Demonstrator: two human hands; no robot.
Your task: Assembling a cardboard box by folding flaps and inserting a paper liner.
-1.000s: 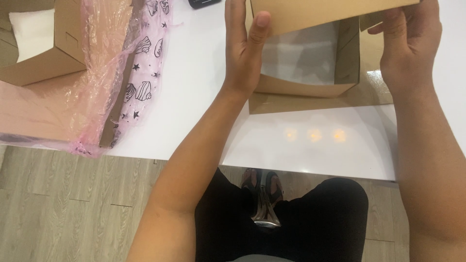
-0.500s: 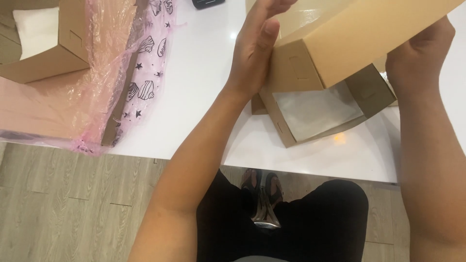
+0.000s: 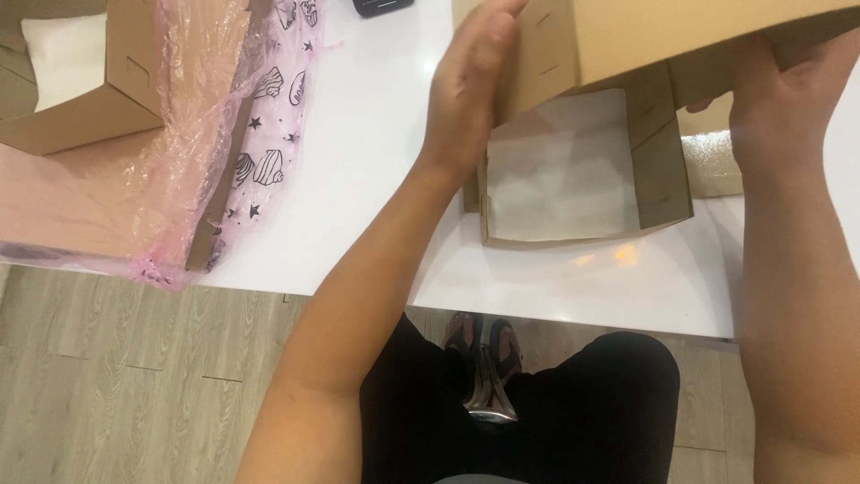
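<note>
A brown cardboard box (image 3: 681, 27) with a clear window panel (image 3: 560, 170) is held over the white table (image 3: 376, 152). My left hand (image 3: 470, 85) presses flat, fingers straight, against the box's left side. My right hand (image 3: 784, 94) grips the box's right end from below. The window flap (image 3: 663, 175) hangs down toward me, its lower edge near the table.
At the left lies a pink plastic bag (image 3: 224, 134) printed with cupcakes and stars, holding flat brown cardboard. An assembled brown box (image 3: 85, 85) stands at the top left. A dark device (image 3: 381, 7) lies at the table's far edge. Wood-look floor shows below.
The box has turned in my hands and lifted; its windowed flap swung down toward me. My left hand went from gripping the side to pressing flat against it.
</note>
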